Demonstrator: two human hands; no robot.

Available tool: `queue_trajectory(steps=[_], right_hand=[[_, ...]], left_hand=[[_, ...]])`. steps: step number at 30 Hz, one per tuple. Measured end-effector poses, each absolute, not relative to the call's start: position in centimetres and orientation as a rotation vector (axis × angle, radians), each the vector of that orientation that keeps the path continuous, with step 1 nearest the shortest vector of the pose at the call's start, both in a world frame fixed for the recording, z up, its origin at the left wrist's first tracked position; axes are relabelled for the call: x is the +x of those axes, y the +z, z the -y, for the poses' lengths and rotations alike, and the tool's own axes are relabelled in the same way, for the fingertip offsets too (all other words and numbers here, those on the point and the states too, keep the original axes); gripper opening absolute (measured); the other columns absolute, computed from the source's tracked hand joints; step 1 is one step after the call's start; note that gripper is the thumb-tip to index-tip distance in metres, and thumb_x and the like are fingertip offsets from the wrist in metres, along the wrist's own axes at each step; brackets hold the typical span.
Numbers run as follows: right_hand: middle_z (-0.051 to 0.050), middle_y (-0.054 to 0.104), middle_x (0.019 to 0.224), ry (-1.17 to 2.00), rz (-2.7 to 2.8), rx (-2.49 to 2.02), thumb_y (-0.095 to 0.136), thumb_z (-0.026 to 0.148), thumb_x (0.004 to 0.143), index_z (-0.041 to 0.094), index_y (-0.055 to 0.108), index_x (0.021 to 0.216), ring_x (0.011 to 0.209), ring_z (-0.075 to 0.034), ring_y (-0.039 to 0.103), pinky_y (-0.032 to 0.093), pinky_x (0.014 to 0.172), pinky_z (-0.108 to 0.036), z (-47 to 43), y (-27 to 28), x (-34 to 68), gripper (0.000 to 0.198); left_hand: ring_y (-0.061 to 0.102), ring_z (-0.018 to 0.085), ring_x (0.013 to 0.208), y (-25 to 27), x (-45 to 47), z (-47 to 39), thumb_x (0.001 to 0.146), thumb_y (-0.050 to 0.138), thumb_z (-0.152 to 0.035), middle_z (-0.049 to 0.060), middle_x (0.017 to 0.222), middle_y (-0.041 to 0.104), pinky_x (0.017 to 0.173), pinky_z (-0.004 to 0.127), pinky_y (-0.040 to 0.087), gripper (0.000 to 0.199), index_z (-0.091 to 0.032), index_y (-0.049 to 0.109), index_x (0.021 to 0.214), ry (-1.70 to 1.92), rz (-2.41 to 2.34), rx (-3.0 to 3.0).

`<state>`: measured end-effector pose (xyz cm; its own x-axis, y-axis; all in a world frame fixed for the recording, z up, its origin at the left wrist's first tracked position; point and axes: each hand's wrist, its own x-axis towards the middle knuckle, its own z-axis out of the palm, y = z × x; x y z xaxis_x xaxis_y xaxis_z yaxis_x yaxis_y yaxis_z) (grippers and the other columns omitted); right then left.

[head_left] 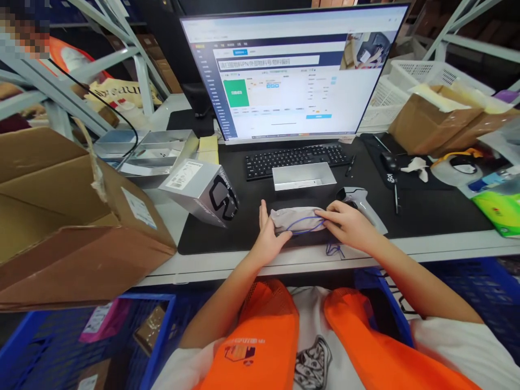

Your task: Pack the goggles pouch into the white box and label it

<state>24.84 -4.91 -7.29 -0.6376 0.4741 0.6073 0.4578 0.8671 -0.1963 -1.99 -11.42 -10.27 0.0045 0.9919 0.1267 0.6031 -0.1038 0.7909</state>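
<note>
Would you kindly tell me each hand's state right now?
Left hand: holding one end of the grey pouch.
Right hand: closed, pinching its other end.

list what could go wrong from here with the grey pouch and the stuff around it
Blue cord lies looped at the front edge of the desk, so it could snag if the grey pouch is pulled away.
The grey handheld device sits close beside the right hand; that arm might knock it.
The grey box stands left of the left hand and might tip if bumped.
</note>
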Motion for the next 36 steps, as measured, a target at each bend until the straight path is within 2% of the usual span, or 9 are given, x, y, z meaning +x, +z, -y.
queue_trajectory(steps=[3,9,13,15,17,19,23,30,36], right_hand=[[-0.003,0.066,0.105,0.149,2.362,-0.76,0.062,0.018,0.094,0.011,0.073,0.115,0.094,-0.016,0.065,0.053,0.085,-0.031,4.4,-7.9,23.9,0.025],[0.0,0.068,0.121,0.197,2.673,-0.891,0.049,0.026,0.099,0.016,0.074,0.118,0.103,-0.026,0.068,0.054,0.09,-0.044,4.2,-7.3,22.8,0.033],[0.005,0.07,0.102,0.203,2.153,-0.891,0.055,0.024,0.097,0.016,0.073,0.106,0.092,-0.01,0.067,0.051,0.083,-0.024,4.4,-6.5,24.8,0.022],[0.0,0.067,0.113,0.188,2.154,-0.94,0.052,0.021,0.094,0.014,0.069,0.115,0.103,-0.012,0.063,0.05,0.091,-0.026,4.5,-7.2,25.9,0.029],[-0.008,0.056,0.14,0.314,2.386,-1.092,0.053,0.026,0.088,0.008,0.055,0.144,0.128,-0.021,0.054,0.044,0.11,-0.036,4.9,-8.4,26.4,0.059],[-0.012,0.045,0.15,0.443,2.559,-1.281,0.06,0.035,0.085,0.005,0.038,0.158,0.137,-0.027,0.045,0.037,0.118,-0.04,5.3,-9.7,26.1,0.082],[-0.008,0.061,0.121,0.176,2.593,-1.478,0.048,0.026,0.099,0.01,0.068,0.118,0.114,-0.025,0.056,0.041,0.102,-0.038,5.7,-10.6,25.0,0.031],[0.002,0.059,0.074,0.649,2.215,-1.438,0.045,0.036,0.096,0.015,0.057,0.077,0.072,-0.012,0.052,0.036,0.07,-0.029,5.3,-4.6,26.9,0.031],[-0.007,0.065,0.093,0.656,2.548,-0.969,0.046,0.032,0.099,0.011,0.062,0.092,0.075,-0.013,0.053,0.037,0.071,-0.027,6.3,-1.7,21.1,0.028]], left_hand=[[-0.025,0.021,0.154,-9.9,-2.1,11.8,0.094,0.035,-0.058,0.002,0.163,-0.028,0.127,0.046,-0.003,0.081,-0.003,0.038,0.154,0.887,-1.765,1.953],[0.003,0.035,0.157,-8.8,-4.2,11.3,0.108,0.03,-0.044,0.003,0.168,0.006,0.117,0.063,0.023,0.053,-0.021,0.072,0.13,0.738,-1.944,2.316],[0.04,0.038,0.141,-8.3,-5.2,10.1,0.1,0.057,-0.04,0.014,0.157,0.039,0.107,0.051,0.041,0.033,-0.018,0.081,0.1,0.985,-1.943,2.636],[0.058,0.025,0.105,-8.1,-5.3,9.8,0.093,0.068,-0.038,0.014,0.118,0.062,0.085,0.037,0.047,0.026,-0.016,0.078,0.086,1.224,-1.903,2.772],[0.051,0.016,0.071,-7.9,-5.2,10.0,0.09,0.072,-0.035,0.004,0.079,0.055,0.063,0.032,0.039,0.022,-0.015,0.071,0.082,1.256,-1.872,2.71],[0.051,0.012,0.065,-7.7,-5.4,10.8,0.095,0.066,-0.033,-0.001,0.074,0.055,0.061,0.03,0.037,0.02,-0.015,0.066,0.087,1.134,-1.786,2.524],[0.057,0.013,0.099,-7.8,-5.8,12.9,0.104,0.049,-0.03,0.004,0.103,0.061,0.09,0.028,0.043,0.024,-0.013,0.066,0.102,1.035,-1.544,2.453],[0.057,0.011,0.098,-8.8,-5.5,13.6,0.092,0.066,-0.03,0.003,0.102,0.061,0.09,0.023,0.044,0.017,-0.014,0.062,0.095,1.152,-1.449,2.251],[0.051,0.015,0.081,-9.1,-6.4,11.8,0.092,0.06,-0.048,0.004,0.085,0.057,0.077,0.029,0.039,0.037,-0.013,0.055,0.084,0.879,-1.438,2.026]])
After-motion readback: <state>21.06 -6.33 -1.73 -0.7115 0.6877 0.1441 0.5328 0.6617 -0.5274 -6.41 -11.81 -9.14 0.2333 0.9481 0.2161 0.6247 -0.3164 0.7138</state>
